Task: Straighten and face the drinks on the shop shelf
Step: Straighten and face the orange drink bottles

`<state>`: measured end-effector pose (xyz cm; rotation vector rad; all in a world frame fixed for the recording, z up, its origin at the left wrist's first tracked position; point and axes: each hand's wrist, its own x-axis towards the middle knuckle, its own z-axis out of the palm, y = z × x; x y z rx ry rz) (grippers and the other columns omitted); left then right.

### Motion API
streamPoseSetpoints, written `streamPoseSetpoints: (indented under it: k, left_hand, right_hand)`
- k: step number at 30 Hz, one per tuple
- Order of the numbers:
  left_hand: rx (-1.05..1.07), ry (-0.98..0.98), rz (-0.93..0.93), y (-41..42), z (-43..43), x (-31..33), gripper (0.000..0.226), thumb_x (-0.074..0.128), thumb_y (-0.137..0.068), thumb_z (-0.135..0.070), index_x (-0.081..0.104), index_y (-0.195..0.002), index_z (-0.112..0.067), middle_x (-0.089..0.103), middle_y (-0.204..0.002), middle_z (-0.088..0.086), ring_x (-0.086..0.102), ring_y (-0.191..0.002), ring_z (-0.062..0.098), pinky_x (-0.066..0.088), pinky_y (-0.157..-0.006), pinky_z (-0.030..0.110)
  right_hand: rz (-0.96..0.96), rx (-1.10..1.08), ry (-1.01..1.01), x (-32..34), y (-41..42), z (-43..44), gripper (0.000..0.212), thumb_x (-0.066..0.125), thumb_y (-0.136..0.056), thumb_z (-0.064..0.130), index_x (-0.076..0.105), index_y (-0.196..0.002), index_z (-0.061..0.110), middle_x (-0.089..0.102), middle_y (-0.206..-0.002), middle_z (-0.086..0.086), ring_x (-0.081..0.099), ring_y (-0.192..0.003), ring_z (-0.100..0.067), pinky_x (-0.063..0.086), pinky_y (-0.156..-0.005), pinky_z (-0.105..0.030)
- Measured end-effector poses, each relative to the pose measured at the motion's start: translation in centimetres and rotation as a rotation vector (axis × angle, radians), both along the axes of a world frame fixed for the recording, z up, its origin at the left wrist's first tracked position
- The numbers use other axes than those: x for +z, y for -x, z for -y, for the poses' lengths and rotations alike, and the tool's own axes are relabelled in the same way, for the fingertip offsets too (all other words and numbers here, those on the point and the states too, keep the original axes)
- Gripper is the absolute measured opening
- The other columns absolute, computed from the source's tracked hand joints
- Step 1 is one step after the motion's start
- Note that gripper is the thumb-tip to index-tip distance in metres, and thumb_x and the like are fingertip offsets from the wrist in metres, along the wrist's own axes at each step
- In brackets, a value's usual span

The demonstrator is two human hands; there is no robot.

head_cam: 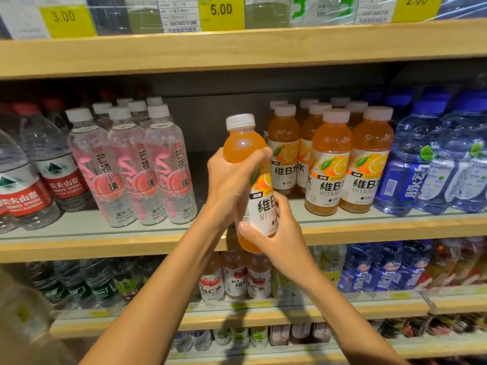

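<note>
Orange bottle (243, 143): is being held slightly tilted in the air, in front of the gap on the middle shelf (105, 243), with its label facing the person.
Left hand (229, 185): fingers are wrapping round the bottle's upper half.
Right hand (283, 238): fingers are curling round its lower label.
Neighbours: matching orange bottles (332, 164) are standing right of the gap, and pink-labelled bottles (131, 167) left of it.

- Orange vitamin bottles (332, 164): 8 standing, going by their tops.
- Held bottle (243, 143), same kind: 1, in my left hand (229, 180) and right hand (282, 233).
- Peach water bottles (131, 167): 7, with 3 in front.
- Red-label water bottles (62, 177): at least 3.
- Cherry-label bottles (210, 283), one level down: 3.
- Yellow price tags (221, 14): 3.
- Blue bottles (403, 175): too packed to count.
</note>
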<state>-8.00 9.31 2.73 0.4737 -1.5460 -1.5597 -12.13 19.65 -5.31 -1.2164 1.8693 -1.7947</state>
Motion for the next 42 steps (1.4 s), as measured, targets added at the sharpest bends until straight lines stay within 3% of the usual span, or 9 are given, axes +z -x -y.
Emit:
streamPoseSetpoints:
  k: [2,7,13,17,21,30,33,37,42]
  left_hand:
    - [-0.153,-0.093,-0.016,-0.4,0.6,0.2,0.027,0.08,-0.071,-0.022,0.067,-0.091,-0.01,0.072,-0.076,0.002,0.069,-0.069,0.013,0.056,-0.064,0.03]
    - [-0.663,-0.368,-0.078,-1.0,1.7,0.5,0.07,0.091,-0.042,-0.03,0.065,-0.103,-0.008,0.072,-0.094,0.008,0.07,-0.079,0.02,0.057,-0.069,0.034]
    - [-0.846,-0.377,-0.104,-1.0,2.7,-0.4,0.068,0.094,-0.041,-0.036,0.073,-0.1,-0.009,0.071,-0.1,0.009,0.069,-0.085,0.022,0.057,-0.075,0.035]
    - [-0.548,-0.107,0.044,-1.3,2.8,-0.7,0.074,0.087,-0.052,-0.05,0.063,-0.111,-0.012,0.073,-0.103,0.008,0.071,-0.092,0.021,0.058,-0.076,0.034]
    - [-0.194,0.179,0.184,-1.9,1.6,-0.7,0.049,0.069,-0.073,-0.054,0.062,-0.109,-0.021,0.074,-0.093,-0.003,0.072,-0.086,0.011,0.054,-0.065,0.019]
    - [0.115,-0.046,-0.072,-0.5,-0.9,0.0,0.032,0.081,-0.072,-0.034,0.065,-0.095,-0.019,0.071,-0.085,-0.001,0.071,-0.077,0.01,0.055,-0.068,0.027]
    - [-0.041,-0.103,-0.113,-1.2,-0.2,0.5,0.025,0.08,-0.071,-0.027,0.066,-0.088,-0.015,0.071,-0.08,0.003,0.07,-0.073,0.016,0.055,-0.065,0.029]
    - [-0.585,-0.32,-0.139,-2.4,1.8,1.2,0.033,0.075,-0.061,-0.033,0.074,-0.087,-0.012,0.071,-0.085,0.007,0.069,-0.073,0.02,0.057,-0.066,0.032]
    - [-1.049,-0.422,-0.236,-2.1,2.9,1.3,0.05,0.082,-0.061,-0.036,0.066,-0.1,-0.008,0.067,-0.093,0.007,0.066,-0.077,0.021,0.055,-0.074,0.032]
  right_hand:
    - [0.193,0.201,0.021,0.6,0.9,-0.5,0.06,0.077,-0.07,0.043,0.05,-0.121,0.026,0.069,-0.11,0.01,0.065,-0.101,-0.005,0.052,-0.078,-0.018]
    - [0.566,0.68,0.007,1.3,1.8,-1.3,0.08,0.08,-0.065,0.052,0.052,-0.127,0.01,0.067,-0.114,-0.02,0.066,-0.102,-0.034,0.054,-0.089,-0.038]
    - [0.452,0.525,0.012,1.0,1.1,-0.7,0.063,0.078,-0.066,0.042,0.058,-0.118,0.013,0.071,-0.106,-0.012,0.068,-0.098,-0.026,0.056,-0.081,-0.034]
    - [0.265,0.317,0.034,0.5,0.3,-0.6,0.045,0.073,-0.074,0.037,0.059,-0.113,0.018,0.072,-0.102,-0.002,0.069,-0.093,-0.013,0.053,-0.073,-0.021]
    - [0.16,0.109,0.003,-0.4,0.0,-0.3,0.051,0.074,-0.08,0.031,0.048,-0.121,0.017,0.067,-0.109,-0.003,0.067,-0.096,-0.012,0.057,-0.078,-0.03]
    - [-0.148,-0.168,-0.024,-1.1,-2.4,0.1,0.078,0.07,-0.081,0.019,0.025,-0.144,0.019,0.047,-0.13,0.001,0.048,-0.116,-0.009,0.044,-0.096,-0.027]
    - [-0.08,-0.086,-0.024,-0.2,-2.0,-0.5,0.073,0.075,-0.078,0.033,0.033,-0.138,0.026,0.055,-0.126,0.008,0.055,-0.111,-0.005,0.048,-0.091,-0.026]
    - [0.234,0.344,-0.052,2.2,-0.1,-1.8,0.057,0.074,-0.073,0.04,0.052,-0.122,0.022,0.069,-0.115,0.001,0.065,-0.106,-0.014,0.054,-0.086,-0.027]
    - [0.453,0.628,-0.117,3.4,0.3,-1.5,0.102,0.085,-0.052,0.055,0.047,-0.132,0.004,0.064,-0.122,-0.017,0.062,-0.114,-0.031,0.05,-0.097,-0.045]
